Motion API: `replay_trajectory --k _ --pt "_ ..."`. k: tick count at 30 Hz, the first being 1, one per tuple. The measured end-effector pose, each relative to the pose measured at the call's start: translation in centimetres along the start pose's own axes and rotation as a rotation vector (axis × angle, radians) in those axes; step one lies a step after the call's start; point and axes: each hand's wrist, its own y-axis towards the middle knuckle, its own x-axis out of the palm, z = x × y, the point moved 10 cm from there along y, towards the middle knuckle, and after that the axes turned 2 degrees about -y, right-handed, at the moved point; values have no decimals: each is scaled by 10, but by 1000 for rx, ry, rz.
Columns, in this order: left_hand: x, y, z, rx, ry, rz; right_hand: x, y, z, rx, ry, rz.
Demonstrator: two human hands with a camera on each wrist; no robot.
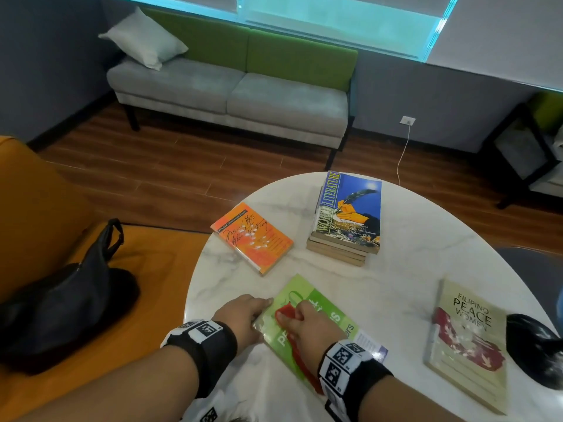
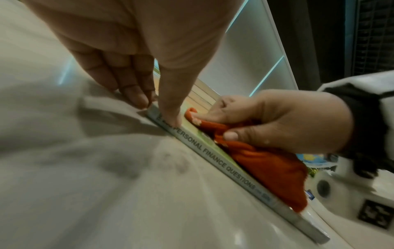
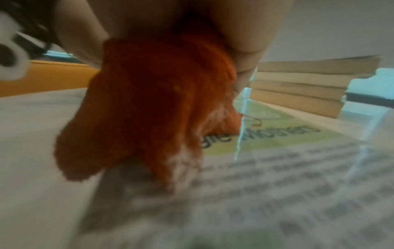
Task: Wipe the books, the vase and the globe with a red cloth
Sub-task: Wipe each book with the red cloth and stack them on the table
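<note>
The right hand [image 1: 307, 325] bunches the fuzzy red cloth [image 2: 270, 168] against the glossy green book [image 1: 332, 318], fingers [image 2: 231, 134] curled round it. Only the left-wrist view shows its spine. The left hand [image 1: 240, 315] steadies the book's corner, thumb on the cover, fingers straight on the round marble surface [image 1: 396, 269]. Beyond the green book lie an orange paperback [image 1: 253, 236] and a stack of books [image 1: 347, 220].

Black bag [image 1: 65, 295] on orange seat [image 1: 36, 208]; grey-green sofa [image 1: 234, 89] beyond.

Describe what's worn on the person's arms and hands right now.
Both forearms are bare, no sleeves. Each wrist carries a black strap with white blocks printed with black square fiducial markers. The left hand and right hand wear no gloves; no rings show.
</note>
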Motion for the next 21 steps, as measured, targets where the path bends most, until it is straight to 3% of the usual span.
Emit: replay_trajectory --k 3,6,10,12,15,19,21 --pt "0 1 -3 1 -12 -2 27 -13 -19 -156 -214 -195" --pt "-4 0 -1 10 -47 5 28 -7 -35 -246 -205 -171" --pt "-7 -2 -3 -20 -75 26 8 12 -17 -162 -168 18" --pt "-6 -3 -6 -36 -88 23 18 8 -15 -117 -124 -92" --pt "-5 -5 -5 -32 -94 10 31 0 -22 -184 -176 -155" --pt "-7 -4 -6 -44 -106 27 30 14 -23 -188 -204 -145" --pt "-8 -4 -6 -41 -108 43 17 20 -16 -118 -86 -56"
